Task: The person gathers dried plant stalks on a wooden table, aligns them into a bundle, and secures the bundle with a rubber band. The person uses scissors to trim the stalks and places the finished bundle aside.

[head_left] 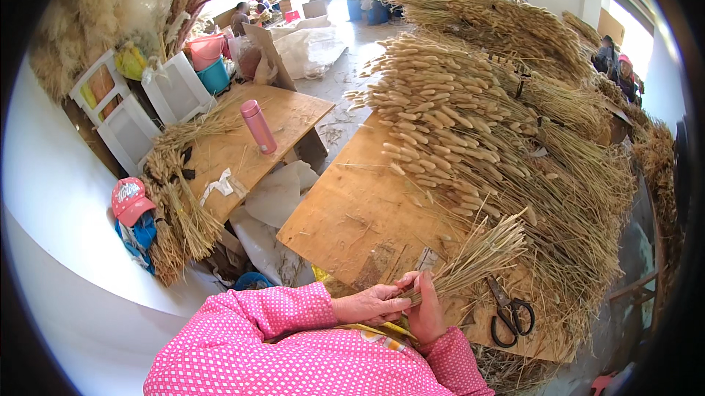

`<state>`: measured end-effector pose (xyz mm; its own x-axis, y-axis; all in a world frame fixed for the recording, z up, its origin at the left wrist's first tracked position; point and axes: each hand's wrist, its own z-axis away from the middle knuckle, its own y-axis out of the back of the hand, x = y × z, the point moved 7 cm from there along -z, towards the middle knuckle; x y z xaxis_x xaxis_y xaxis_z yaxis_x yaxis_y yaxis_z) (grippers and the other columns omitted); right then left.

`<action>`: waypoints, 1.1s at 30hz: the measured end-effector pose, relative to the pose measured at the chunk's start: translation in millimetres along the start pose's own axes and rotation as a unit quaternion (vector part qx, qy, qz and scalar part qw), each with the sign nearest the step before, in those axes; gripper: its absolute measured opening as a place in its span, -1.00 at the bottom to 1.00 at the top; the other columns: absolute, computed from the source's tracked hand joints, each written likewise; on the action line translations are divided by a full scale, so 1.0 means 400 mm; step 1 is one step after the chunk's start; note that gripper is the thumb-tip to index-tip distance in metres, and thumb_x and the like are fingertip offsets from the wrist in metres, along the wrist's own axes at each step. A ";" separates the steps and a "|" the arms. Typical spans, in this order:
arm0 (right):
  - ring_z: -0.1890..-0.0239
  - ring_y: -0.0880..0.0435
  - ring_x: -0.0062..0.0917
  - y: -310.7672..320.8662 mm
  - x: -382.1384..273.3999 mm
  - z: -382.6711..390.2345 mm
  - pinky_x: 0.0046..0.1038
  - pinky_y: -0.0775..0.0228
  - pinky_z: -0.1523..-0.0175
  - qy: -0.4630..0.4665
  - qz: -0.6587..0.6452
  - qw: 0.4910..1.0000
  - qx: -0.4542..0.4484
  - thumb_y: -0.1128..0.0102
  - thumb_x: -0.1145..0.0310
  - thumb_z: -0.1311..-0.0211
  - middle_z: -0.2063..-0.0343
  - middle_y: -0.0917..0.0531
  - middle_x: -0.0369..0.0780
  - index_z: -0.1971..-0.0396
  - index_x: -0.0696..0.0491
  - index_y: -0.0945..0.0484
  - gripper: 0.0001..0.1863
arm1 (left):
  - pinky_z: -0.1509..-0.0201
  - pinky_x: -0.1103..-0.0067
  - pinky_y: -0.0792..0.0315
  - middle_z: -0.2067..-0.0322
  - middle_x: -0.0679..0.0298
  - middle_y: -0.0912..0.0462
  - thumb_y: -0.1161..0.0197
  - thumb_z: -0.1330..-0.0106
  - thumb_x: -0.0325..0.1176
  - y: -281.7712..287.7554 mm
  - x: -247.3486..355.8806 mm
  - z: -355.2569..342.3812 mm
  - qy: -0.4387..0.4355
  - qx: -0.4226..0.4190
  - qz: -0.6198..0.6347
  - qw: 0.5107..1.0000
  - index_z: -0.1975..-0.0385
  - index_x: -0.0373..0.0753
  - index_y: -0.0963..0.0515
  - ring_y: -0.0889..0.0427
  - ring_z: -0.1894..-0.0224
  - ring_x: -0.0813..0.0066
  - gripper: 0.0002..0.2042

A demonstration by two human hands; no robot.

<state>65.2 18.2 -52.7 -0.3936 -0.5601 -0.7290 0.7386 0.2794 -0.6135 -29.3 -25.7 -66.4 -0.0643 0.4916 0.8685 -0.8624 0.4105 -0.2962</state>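
A bundle of dried grass stems [481,253] fans out up and to the right from between my two hands, above the near edge of the wooden table. My left hand [373,303] closes its fingers around the narrow end of the bundle. My right hand [427,313] is closed against the same end, its thumb side raised along the stems. Fingers and palms hide where the stems are gripped. Black-handled scissors [510,315] lie on the table to the right of my right hand, blades pointing away from me.
A large heap of fluffy-headed dried grass [440,124] covers the right of the wooden table [345,205]. A lower table [220,146] at left carries a pink bottle [258,126] and grass bunches. A pink cap [131,201] rests beside it. Several people sit in the background.
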 end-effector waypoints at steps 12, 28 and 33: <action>0.17 -0.60 -0.49 0.004 -0.017 -0.002 -0.44 -0.47 0.13 0.049 0.047 0.998 -0.019 -0.04 0.16 -0.54 0.18 -0.57 -0.26 0.21 0.04 -0.49 -0.75 | 0.39 0.76 -0.40 0.42 0.45 -0.59 -0.13 -0.56 -0.15 0.013 0.050 0.015 -0.023 0.071 -0.039 0.996 0.06 -0.20 -0.62 -0.50 0.45 0.75 -0.74; 0.00 -0.60 -0.38 -0.021 0.004 0.008 -0.30 -0.45 -0.19 0.021 -0.086 0.993 -0.078 -0.06 0.21 -0.49 0.15 -0.54 -0.25 0.16 -0.02 -0.42 -0.83 | 0.57 0.73 -0.25 0.57 0.48 -0.44 -0.03 -0.59 -0.18 0.002 0.001 -0.010 -0.027 0.116 0.037 0.992 0.07 -0.24 -0.62 -0.38 0.62 0.77 -0.71; 0.03 -0.60 -0.39 -0.008 0.010 0.008 -0.37 -0.48 -0.08 0.003 -0.052 0.997 -0.049 0.09 -0.01 -0.58 0.24 -0.54 -0.27 0.35 -0.03 -0.40 -0.62 | 0.51 0.70 -0.37 0.55 0.37 -0.57 -0.07 -0.54 -0.09 -0.003 0.006 0.007 0.040 0.105 0.004 0.994 0.06 -0.23 -0.60 -0.53 0.54 0.71 -0.67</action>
<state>63.1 12.6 -52.9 -0.4685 -0.5849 -0.6621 0.6373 0.2953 -0.7118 -30.0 -27.1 -63.0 -0.0396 0.5568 0.8297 -0.9481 0.2412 -0.2071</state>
